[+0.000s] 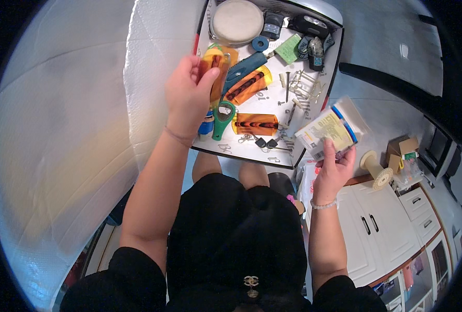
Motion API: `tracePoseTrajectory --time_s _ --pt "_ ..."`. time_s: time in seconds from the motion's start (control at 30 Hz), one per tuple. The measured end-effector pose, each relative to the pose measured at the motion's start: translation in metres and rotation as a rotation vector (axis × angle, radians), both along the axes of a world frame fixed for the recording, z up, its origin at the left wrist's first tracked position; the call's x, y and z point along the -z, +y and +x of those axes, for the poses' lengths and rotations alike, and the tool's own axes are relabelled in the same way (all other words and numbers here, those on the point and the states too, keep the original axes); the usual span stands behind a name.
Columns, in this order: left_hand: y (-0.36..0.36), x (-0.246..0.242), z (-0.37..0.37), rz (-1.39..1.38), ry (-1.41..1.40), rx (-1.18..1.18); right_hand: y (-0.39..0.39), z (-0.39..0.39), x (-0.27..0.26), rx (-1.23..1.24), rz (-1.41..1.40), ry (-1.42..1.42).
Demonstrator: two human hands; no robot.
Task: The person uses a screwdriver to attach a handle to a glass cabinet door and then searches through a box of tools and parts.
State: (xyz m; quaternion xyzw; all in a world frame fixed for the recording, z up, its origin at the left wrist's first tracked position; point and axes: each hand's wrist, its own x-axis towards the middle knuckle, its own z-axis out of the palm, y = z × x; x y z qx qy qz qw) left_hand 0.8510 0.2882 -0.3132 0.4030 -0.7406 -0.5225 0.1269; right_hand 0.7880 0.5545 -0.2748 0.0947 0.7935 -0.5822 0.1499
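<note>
My left hand (190,91) holds an amber translucent plastic piece (218,87) over the left side of a shallow cardboard box (250,153). Beyond the box's right edge, my right hand (334,167) grips a clear plastic packet (328,130) with a printed label and a blue strip. Inside the box, two more amber pieces (255,124) lie apart, one beneath a dark blue tool handle (244,70). A green-handled tool (224,119) is near my left hand. Keys (266,143), screws (287,87) and gold-coloured wire clips (305,85) lie loose to the right.
At the box's far end are a round beige case (237,21), a blue tape roll (260,44), a headlamp (311,25) and a green packet (289,49). A silvery foil sheet (71,109) rises at left. White cabinets (375,234) and an ivory spool (376,170) stand at right.
</note>
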Motion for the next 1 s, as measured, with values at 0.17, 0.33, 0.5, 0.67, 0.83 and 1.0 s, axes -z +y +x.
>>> tracePoseTrajectory --time_s 0.17,0.33,0.5,0.67,0.83,1.0 --pt "0.034 -0.005 0.038 0.096 -0.286 -0.029 -0.010 0.000 0.011 -0.343 0.146 0.045" --pt "0.098 0.001 0.060 -0.202 -0.317 0.294 -0.029 -0.005 0.014 -0.395 0.325 0.180" --pt "0.128 -0.008 0.050 -0.142 -0.384 0.454 -0.045 -0.003 0.006 -0.463 0.329 0.294" --pt "0.115 -0.022 0.052 -0.298 -0.388 0.259 -0.058 -0.005 0.002 -0.517 0.351 0.421" --pt "0.114 -0.029 0.064 -0.339 -0.462 0.307 -0.070 -0.004 0.003 -0.561 0.311 0.441" --pt "0.133 -0.034 0.071 -0.199 -0.264 0.328 -0.095 -0.006 0.006 -0.760 0.300 0.604"
